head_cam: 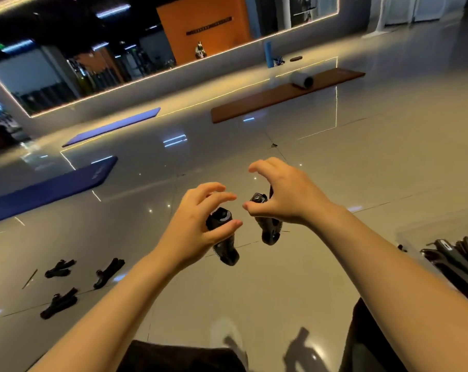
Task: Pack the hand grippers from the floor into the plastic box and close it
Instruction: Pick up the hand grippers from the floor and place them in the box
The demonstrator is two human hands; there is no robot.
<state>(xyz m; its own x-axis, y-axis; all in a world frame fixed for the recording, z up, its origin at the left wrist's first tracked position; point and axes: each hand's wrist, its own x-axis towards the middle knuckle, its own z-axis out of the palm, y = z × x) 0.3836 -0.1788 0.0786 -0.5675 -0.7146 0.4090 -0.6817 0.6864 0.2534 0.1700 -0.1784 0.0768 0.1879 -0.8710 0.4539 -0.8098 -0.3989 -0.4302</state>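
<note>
Both hands are raised over the glossy tiled floor (321, 162), each with a black hand gripper in it. The left hand (198, 224) has its grip clenched round one gripper (223, 237), thumb across the top part and fingers curled above it, the handle end pointing down toward the floor. The right hand (283, 194) holds a second gripper (267, 224), thumb and palm clamped on its upper part while the index and middle fingers are lifted and loosely curled; its lower handle hangs below the hand. The two held grippers are close together but apart. Three more grippers lie on the floor at the lower left: one (60, 268), another (109, 273) just beside it, and a third (59, 306) nearer the person. At the right edge stands the clear plastic box (412, 229), open, with several black grippers (458, 261) piled inside. Farther off lie two blue mats (47, 189) and a brown mat (275, 98) with a grey roll (302, 79) on it, below a wall mirror (106, 49)
</note>
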